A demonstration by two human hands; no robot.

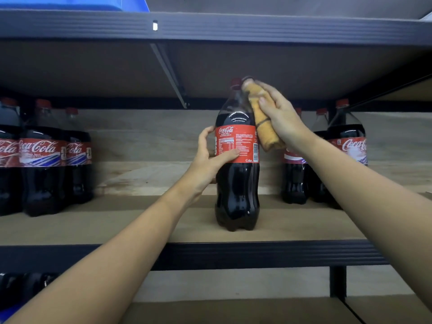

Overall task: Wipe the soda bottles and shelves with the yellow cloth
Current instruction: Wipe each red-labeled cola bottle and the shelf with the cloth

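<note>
Yellow cloth is bunched up in the right hand, fingers curling around it and pressing it against the right shoulder of the bottle — the top end of the cloth is reaching up close to the red cap. So the grip is sitting on the bottle's upper right side, and the rest of the bottle is running straight down from there; it's standing upright, long axis vertical, base resting on the wooden shelf near the front edge.

Left hand is wrapping around the label from the opposite side, thumb lying across the front of it and fingers going behind, steadying the bottle. That's the bit that matters, I reckon — with the cloth pushing in from the right, the left hand is what's stopping it tipping or sliding left.

Right hand is clearly the one placed for wiping; my guess is the stroke needs to travel down along the bottle toward the label, since that's where all the unwiped surface is lying.

Further out, more bottles are standing well apart on either side — a group on the left and another on the right, further back on the shelf.
</note>
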